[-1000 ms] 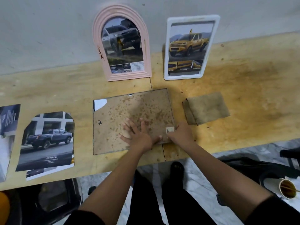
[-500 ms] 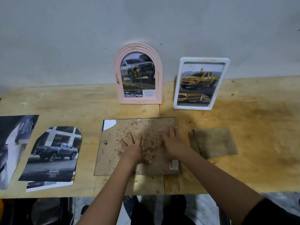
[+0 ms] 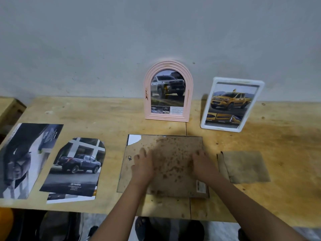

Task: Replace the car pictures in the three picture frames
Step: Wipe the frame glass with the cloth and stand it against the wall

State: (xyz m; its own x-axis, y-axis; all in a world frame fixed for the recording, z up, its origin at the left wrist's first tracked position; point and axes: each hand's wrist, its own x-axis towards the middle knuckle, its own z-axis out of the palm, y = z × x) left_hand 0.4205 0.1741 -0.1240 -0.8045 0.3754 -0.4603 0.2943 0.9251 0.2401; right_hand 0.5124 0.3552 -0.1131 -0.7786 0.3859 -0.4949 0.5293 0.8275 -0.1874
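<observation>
A flat frame lies face down on the table, its stained brown backing board [image 3: 170, 153] up. My left hand [image 3: 143, 166] rests flat on the board's left part and my right hand [image 3: 202, 165] lies flat on its right part, fingers pointing away from me. A pink arched frame [image 3: 167, 91] with a grey truck picture and a white rectangular frame [image 3: 231, 104] with a yellow truck picture lean on the wall behind. Two loose car pictures lie at the left: an arch-cut blue truck print [image 3: 76, 167] and a dark rectangular print [image 3: 27, 157].
A brown cardboard stand piece [image 3: 245, 166] lies just right of the board. The wooden table [image 3: 286, 153] ends at a front edge close to me. A cardboard box corner [image 3: 8, 108] sits at far left. Shoes and floor show below the edge.
Both hands slid from the board's near edge up onto its middle, then spread apart toward its left and right sides. The camera tilted up, showing more wall.
</observation>
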